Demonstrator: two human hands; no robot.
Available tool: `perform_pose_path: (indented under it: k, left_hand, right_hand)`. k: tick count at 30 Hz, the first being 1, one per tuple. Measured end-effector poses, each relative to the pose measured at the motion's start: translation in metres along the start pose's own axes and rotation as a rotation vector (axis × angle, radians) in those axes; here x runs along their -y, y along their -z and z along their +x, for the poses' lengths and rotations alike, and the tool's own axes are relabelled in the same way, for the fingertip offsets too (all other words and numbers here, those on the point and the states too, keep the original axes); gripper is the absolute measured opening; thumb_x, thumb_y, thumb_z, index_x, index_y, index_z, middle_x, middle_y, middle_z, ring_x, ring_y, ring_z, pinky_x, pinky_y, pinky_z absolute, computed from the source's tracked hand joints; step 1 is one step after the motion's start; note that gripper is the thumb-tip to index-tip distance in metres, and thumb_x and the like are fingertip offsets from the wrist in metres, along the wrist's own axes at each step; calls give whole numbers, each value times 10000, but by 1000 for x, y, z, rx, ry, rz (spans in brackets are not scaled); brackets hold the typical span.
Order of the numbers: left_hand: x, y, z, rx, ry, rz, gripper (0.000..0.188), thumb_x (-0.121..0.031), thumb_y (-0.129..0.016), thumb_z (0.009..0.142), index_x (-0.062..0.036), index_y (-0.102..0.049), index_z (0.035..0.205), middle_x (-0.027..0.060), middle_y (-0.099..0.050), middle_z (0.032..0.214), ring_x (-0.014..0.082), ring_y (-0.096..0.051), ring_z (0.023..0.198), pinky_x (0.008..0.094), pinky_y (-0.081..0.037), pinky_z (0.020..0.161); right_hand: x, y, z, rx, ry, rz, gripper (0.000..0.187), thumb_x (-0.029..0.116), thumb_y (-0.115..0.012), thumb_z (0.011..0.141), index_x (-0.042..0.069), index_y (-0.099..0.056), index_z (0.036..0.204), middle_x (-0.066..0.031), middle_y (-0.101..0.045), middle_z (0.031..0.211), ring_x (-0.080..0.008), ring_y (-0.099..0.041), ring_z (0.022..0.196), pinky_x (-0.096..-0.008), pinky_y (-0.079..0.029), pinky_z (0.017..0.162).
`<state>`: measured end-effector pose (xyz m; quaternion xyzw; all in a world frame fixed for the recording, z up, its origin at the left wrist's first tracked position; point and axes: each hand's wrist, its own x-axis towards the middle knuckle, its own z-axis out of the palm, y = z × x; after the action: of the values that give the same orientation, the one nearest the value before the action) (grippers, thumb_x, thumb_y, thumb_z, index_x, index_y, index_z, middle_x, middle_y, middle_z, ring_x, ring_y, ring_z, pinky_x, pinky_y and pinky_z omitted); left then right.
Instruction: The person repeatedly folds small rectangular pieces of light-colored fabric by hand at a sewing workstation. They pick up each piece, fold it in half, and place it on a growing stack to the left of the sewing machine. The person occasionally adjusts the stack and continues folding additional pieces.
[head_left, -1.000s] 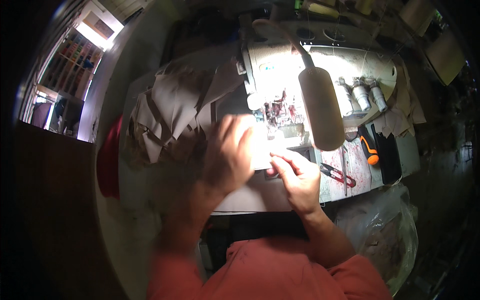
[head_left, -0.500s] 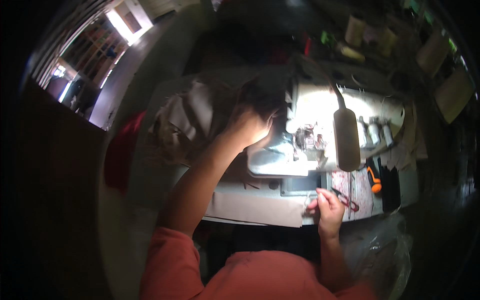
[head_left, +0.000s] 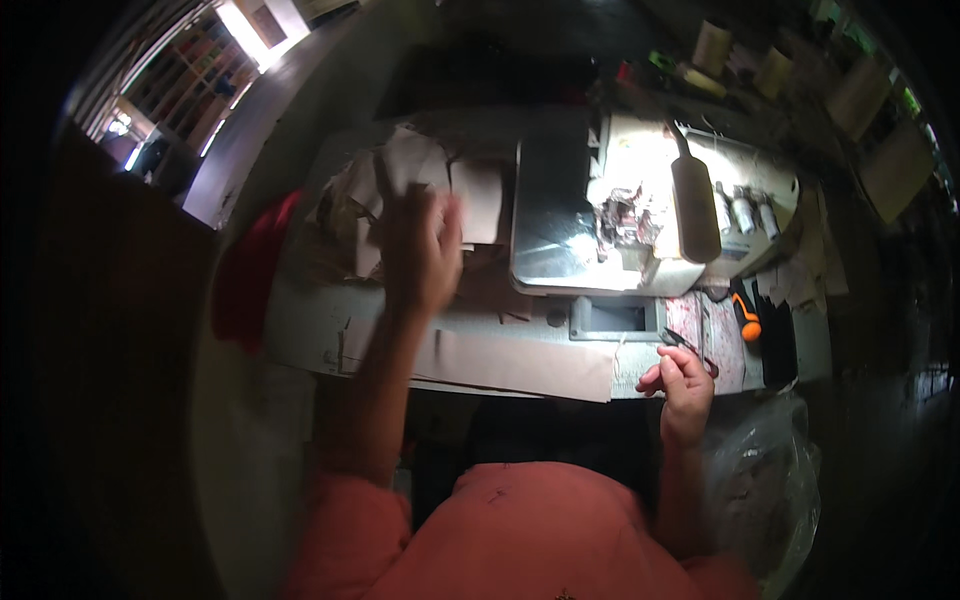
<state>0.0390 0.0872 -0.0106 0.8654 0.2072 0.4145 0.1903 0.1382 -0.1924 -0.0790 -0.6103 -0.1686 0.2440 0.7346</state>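
Observation:
My left hand (head_left: 425,250) is raised over a pile of pale cut fabric pieces (head_left: 478,195) left of the sewing machine. Motion smears its fingers, so I cannot tell whether it grips anything. My right hand (head_left: 685,388) is by the table's front edge, thumb and fingers drawn together; anything in them is too small to make out. Close beside it lie dark-handled snips (head_left: 678,340). The sewing machine (head_left: 735,165) is brightly lit, its smooth bed (head_left: 552,220) bare. A long beige fabric strip (head_left: 520,362) lies along the front edge.
An elongated lamp (head_left: 697,210) hangs over the machine. An orange-handled tool (head_left: 750,328) and a grey-framed recess (head_left: 615,318) are at the front right. Thread cones (head_left: 712,45) stand at the back right. A clear plastic bag (head_left: 765,470) hangs below the table; red cloth (head_left: 255,270) is at left.
My left hand has moved left from beside the machine bed to above the fabric pile, uncovering the bed. My right hand stays near the front edge. The whole view has shifted somewhat.

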Motion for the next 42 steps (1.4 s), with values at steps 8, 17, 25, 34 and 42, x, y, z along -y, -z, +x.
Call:
perform_pose_path:
  k: [8, 17, 25, 34, 42]
  left_hand:
    - [-80, -72, -145, 431, -103, 181, 101, -157, -554, 729, -83, -490, 753, 45, -456, 747, 208, -435, 732, 330, -314, 644]
    - [-77, -77, -144, 421, -78, 184, 107, -160, -529, 746, -75, -467, 761, 62, -456, 741, 216, -441, 720, 342, -310, 644]
    - [-57, -73, -142, 245, 141, -386, 105, -113, -468, 800, -28, -435, 749, 101, -479, 749, 266, -472, 696, 335, -366, 632]
    - [-84, 3, -161, 402, 713, -991, 144, -149, -472, 833, -13, -488, 878, 88, -513, 844, 186, -496, 759, 280, -403, 701]
    - [-43, 36, -151, 163, 800, -1065, 185, -173, -457, 855, -16, -506, 942, 51, -557, 835, 93, -507, 725, 222, -412, 682]
  right_hand:
    - [11, 2, -2, 117, -149, -155, 172, 78, -451, 830, -13, -509, 965, -87, -583, 730, -109, -550, 588, -195, -419, 529]
    - [18, -5, -8, 145, -173, -171, 187, 81, -462, 820, -22, -507, 970, -73, -587, 756, -92, -542, 603, -185, -408, 532]
    - [16, -18, -3, 129, -186, -211, 239, 120, -512, 800, -41, -502, 978, -82, -583, 796, -94, -540, 643, -175, -400, 510]
    - [36, -83, 8, 361, 7, -146, 91, 68, -499, 801, 22, -435, 755, -50, -526, 669, -105, -478, 605, -205, -387, 582]
    - [20, -67, 12, 400, -44, -632, 66, 72, -525, 777, 8, -527, 763, -83, -573, 643, -135, -521, 523, -238, -410, 488]
